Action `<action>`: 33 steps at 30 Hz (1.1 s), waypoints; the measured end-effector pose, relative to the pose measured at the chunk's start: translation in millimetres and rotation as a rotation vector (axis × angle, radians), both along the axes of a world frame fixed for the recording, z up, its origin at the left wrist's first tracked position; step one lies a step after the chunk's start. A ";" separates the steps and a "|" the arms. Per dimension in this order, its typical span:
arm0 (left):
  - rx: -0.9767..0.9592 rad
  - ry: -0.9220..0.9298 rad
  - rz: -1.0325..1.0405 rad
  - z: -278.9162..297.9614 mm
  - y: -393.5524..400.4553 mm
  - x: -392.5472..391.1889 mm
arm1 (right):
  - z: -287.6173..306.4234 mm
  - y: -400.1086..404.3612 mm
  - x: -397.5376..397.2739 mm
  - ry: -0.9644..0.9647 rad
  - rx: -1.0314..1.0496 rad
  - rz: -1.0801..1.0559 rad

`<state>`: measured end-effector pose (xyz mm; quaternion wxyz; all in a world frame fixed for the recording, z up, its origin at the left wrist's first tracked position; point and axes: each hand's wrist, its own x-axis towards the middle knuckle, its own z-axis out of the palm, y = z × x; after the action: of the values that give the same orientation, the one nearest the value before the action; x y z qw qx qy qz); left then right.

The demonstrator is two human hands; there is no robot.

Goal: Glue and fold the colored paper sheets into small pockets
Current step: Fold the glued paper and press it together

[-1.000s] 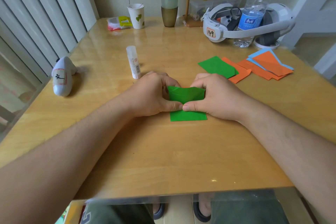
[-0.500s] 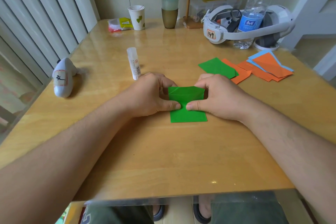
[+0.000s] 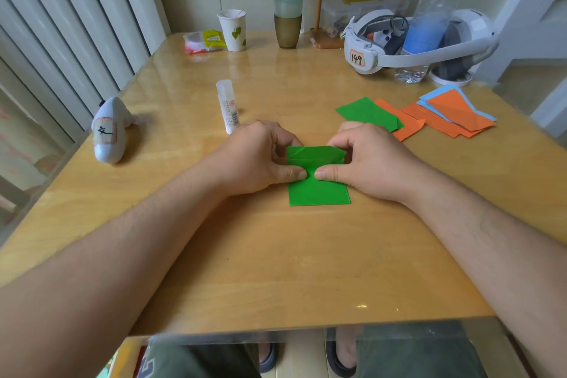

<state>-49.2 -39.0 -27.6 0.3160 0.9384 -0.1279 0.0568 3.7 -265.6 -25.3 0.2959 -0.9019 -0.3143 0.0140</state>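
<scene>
The green sheet lay flat on the wooden table at the centre of the view, its upper flap folded down toward the person. The left hand sat at nine o'clock of the sheet and the right hand at three o'clock; each had its thumb pressed on the face of the flap and its curled fingers reaching behind the top fold, so both hands were pinching the paper, thumb tips almost meeting at the middle. By my judgement the step in hand was pressing a flap into place to form the pocket. Whether glue had been laid under the flap could not be told. The glue stick lay at eleven o'clock, just beyond the left hand, and appeared capped. At one to two o'clock, well apart from the work, sat a spare green sheet overlapping orange sheets, with blue paper showing beneath the far ones. The main risk seemed to be a crooked fold: the flap's right corner already looked angled, and if one thumb pushed harder than the other the glossy tabletop might let the sheet swivel, so the edges would not meet. Lifting the thumbs too soon could let the flap spring open, and any glue squeezed past the edge might stick the pocket shut or to the table. The left wrist could also nudge the glue stick into rolling.
</scene>
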 end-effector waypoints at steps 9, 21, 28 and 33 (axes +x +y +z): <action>0.035 -0.013 0.005 2.7 1.6 0.9 | 2.7 -5.8 5.3 -0.015 -0.013 -0.062; 0.074 -0.067 0.060 -2.1 -3.0 7.1 | -2.2 2.1 7.6 -0.037 -0.006 -0.085; 0.074 -0.098 0.087 -2.9 -3.2 10.7 | -1.9 4.7 8.5 -0.055 0.003 -0.104; 0.071 -0.112 0.121 -6.4 -5.6 12.9 | -4.8 7.7 8.7 -0.091 0.013 -0.133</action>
<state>-36.3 -44.7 -34.0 0.2707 0.9504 -0.0906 0.1237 12.4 -257.9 -30.1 0.2873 -0.9186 -0.2670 -0.0486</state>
